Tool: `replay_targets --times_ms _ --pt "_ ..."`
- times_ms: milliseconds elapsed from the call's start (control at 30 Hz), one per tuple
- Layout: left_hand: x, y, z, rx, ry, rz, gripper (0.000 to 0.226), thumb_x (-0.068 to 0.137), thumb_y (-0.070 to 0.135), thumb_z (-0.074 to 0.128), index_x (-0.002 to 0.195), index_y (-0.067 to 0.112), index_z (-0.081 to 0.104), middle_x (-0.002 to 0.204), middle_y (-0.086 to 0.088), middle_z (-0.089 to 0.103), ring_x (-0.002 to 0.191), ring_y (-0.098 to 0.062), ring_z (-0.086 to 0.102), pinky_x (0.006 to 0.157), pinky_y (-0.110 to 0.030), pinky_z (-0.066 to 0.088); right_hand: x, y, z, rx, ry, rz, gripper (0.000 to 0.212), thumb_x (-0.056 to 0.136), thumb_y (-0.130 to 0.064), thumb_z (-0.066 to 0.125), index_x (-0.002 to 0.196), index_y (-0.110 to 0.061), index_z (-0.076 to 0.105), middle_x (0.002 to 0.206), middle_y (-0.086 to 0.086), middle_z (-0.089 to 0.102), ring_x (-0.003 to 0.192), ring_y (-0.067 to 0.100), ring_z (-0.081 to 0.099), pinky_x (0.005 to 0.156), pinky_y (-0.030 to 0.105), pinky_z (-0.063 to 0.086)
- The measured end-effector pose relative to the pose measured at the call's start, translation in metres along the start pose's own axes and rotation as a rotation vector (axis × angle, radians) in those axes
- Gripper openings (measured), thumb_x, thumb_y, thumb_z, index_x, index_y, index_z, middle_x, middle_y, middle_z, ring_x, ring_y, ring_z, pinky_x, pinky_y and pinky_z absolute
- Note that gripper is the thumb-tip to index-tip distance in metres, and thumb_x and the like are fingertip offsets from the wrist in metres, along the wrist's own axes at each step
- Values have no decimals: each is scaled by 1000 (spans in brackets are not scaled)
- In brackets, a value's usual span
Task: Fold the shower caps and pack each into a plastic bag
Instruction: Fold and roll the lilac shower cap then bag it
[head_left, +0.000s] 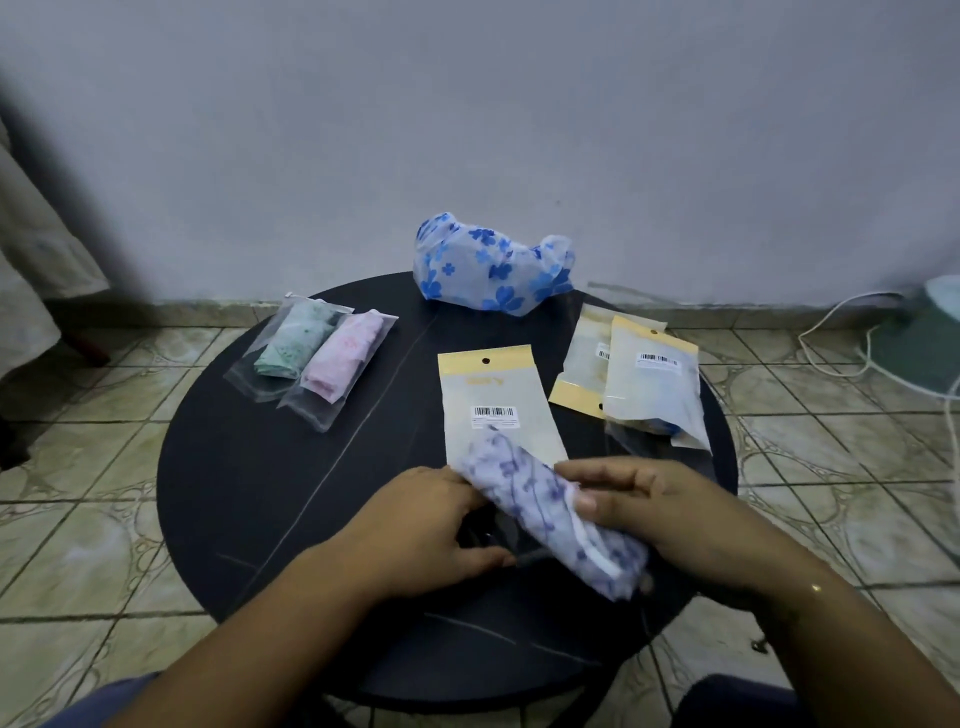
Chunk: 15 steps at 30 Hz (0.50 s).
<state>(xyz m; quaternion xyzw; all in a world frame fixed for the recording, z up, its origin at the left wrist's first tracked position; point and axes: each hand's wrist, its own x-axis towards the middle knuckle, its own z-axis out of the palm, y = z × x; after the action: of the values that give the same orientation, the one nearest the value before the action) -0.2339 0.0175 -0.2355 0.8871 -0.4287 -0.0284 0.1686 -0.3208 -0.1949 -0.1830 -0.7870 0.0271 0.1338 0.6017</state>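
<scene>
Gripping the folded purple shower cap (545, 512) above the bench (249, 467), right hand (675, 519) pinches it; left hand (436, 525) holds the clear bag (498, 535).

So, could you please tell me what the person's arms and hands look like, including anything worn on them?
Both forearms are bare, with no sleeves or gloves in view. The left hand shows no ring or band that I can make out. Near the wrist of the right hand there is a thin gold-coloured bracelet, seen only as a small glint. The fingernails look short and unpainted.
</scene>
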Motion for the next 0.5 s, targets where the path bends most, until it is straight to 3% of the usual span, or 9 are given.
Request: replay_targets --times_ms 67,133,200,233,333,433,500 --pt "-1 2 0 -44 6 -8 47 76 56 61 121 40 58 130 23 52 107 0 56 88 -25 47 -12 7 -3 31 -27 35 37 73 -34 77 109 -33 67 104 26 66 98 55 57 86 68 43" --pt "-2 4 -1 -58 24 -7 52 76 56 61 125 41 55 138 27 43 115 3 51 93 -23 46 -19 8 -6 57 -26 64 34 70 -35 80 102 -35 70 95 41 56 75 55 58 65 52 53" --pt "-3 7 -1 -41 22 -47 64 78 57 63 137 38 45 146 24 34 127 3 41 104 -14 33 -22 7 -7 97 7 83 24 73 -22 74 96 -29 73 72 34 56 46 31 53 40 26 44" --pt "-3 8 0 -23 22 -77 71 79 57 63 142 35 38 149 22 30 132 2 36 103 -10 25 -23 7 -7 101 18 86 20 77 -16 70 94 -25 73 66 27 59 38 24 48 35 21 38" --pt "-4 9 3 7 40 -110 80 79 57 62 147 31 28 153 19 24 135 2 30 103 -9 20 -22 7 1 75 53 115 17 83 -8 66 94 -18 73 67 12 70 37 21 46 30 19 35" --pt "-6 9 6 9 45 -120 83 77 64 57 147 32 26 153 19 23 135 0 31 106 -13 23 -15 8 13 130 146 127 15 85 -6 63 96 -14 72 67 11 70 37 23 48 27 18 33" --pt "-7 11 6 27 55 -121 92 68 76 40 147 32 27 153 20 22 133 -1 36 104 -14 26 -8 9 21 183 198 129 14 88 -6 61 98 -11 69 66 14 70 38 26 56 26 17 32"
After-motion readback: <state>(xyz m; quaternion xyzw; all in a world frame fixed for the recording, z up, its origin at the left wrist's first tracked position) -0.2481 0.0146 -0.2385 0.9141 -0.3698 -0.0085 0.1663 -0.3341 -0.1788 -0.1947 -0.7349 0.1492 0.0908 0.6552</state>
